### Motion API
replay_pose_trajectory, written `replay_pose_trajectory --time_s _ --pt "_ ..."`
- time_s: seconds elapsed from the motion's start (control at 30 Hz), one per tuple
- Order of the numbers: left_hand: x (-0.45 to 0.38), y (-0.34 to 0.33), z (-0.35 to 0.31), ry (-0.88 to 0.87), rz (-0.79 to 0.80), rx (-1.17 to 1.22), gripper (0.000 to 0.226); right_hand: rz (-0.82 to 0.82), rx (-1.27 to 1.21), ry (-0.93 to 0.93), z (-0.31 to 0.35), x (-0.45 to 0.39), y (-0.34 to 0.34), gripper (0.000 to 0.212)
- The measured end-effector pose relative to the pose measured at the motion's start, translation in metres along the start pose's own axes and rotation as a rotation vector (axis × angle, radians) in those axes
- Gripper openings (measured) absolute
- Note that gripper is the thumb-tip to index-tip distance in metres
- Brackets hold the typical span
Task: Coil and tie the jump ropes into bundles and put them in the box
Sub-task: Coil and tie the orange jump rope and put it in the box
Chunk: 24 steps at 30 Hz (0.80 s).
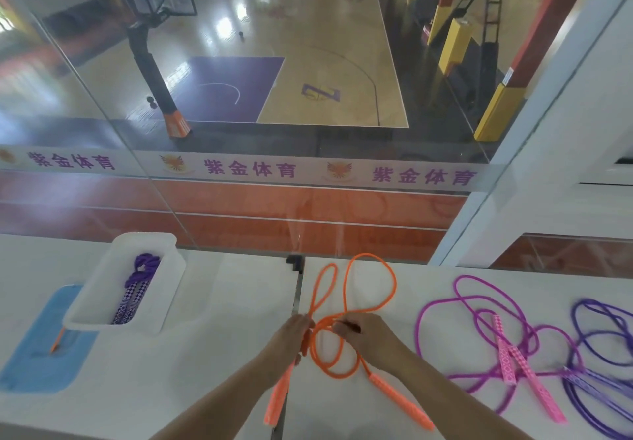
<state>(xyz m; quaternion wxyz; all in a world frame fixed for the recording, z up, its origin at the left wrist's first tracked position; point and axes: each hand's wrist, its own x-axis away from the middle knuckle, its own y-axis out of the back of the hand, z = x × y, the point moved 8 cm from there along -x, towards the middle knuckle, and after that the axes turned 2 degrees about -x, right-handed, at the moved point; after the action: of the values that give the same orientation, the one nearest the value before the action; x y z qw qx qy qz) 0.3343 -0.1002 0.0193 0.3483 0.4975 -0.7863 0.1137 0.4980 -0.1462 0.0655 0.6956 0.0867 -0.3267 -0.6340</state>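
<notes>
1. Both hands grasp the orange jump rope (342, 306) near the bench's front edge; left hand (291, 336) pinches the cord above one handle; right hand (368, 336) holds a crossing loop.
2. Orange loops reach toward the bench's rear edge.
3. White box (102, 306), rear-left, holds a tied purple rope bundle (138, 289).
4. Magenta rope (496, 343) and purple rope (603, 347) lie loose at the right edge.

A plain orange jump rope with orange handles (344, 316); at 3 o'clock a magenta rope with pink patterned handles (493, 336); at 9 o'clock a white plastic box (102, 289) holding a purple rope with checkered handles (137, 285); a blue mat (34, 354).
</notes>
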Motion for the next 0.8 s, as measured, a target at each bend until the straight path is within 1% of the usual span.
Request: replay_pose_trajectory --time_s 0.07,0.13,0.2,0.27,0.37,0.43,0.53,0.6,0.67,0.8 --pt "0.009 -0.018 -0.002 -0.064 0.106 -0.075 0.046 -0.001 0.022 -0.004 0.005 -0.006 -0.004 0.018" --pt "0.017 -0.029 -0.002 -0.102 0.162 -0.142 0.045 -0.006 0.046 -0.015 0.007 -0.011 -0.006 0.017" --pt "0.023 -0.033 0.000 -0.100 0.188 -0.116 0.046 -0.011 0.071 -0.039 0.007 -0.015 -0.007 0.016" --pt "0.026 -0.032 0.003 -0.089 0.207 -0.079 0.053 -0.008 0.088 -0.081 0.003 -0.017 -0.007 0.020" --pt "0.027 -0.025 0.015 -0.020 0.183 -0.008 0.059 -0.007 0.087 -0.120 -0.005 -0.017 -0.004 0.027" --pt "0.027 -0.021 0.021 -0.004 0.195 0.051 0.056 0.027 0.079 -0.108 -0.007 -0.017 -0.008 0.026" --pt "0.027 -0.022 0.029 0.028 0.266 0.111 0.050 0.073 0.080 -0.093 -0.007 -0.015 -0.015 0.023" --pt "0.028 -0.023 0.031 0.058 0.324 0.193 0.041 0.106 0.088 -0.074 -0.006 -0.015 -0.019 0.024" --pt "0.030 -0.023 0.029 0.078 0.384 0.251 0.032 0.143 0.088 -0.065 -0.007 -0.015 -0.023 0.020" --pt "0.032 -0.024 0.027 0.105 0.452 0.219 0.030 0.176 0.096 -0.038 -0.007 -0.018 -0.026 0.023"
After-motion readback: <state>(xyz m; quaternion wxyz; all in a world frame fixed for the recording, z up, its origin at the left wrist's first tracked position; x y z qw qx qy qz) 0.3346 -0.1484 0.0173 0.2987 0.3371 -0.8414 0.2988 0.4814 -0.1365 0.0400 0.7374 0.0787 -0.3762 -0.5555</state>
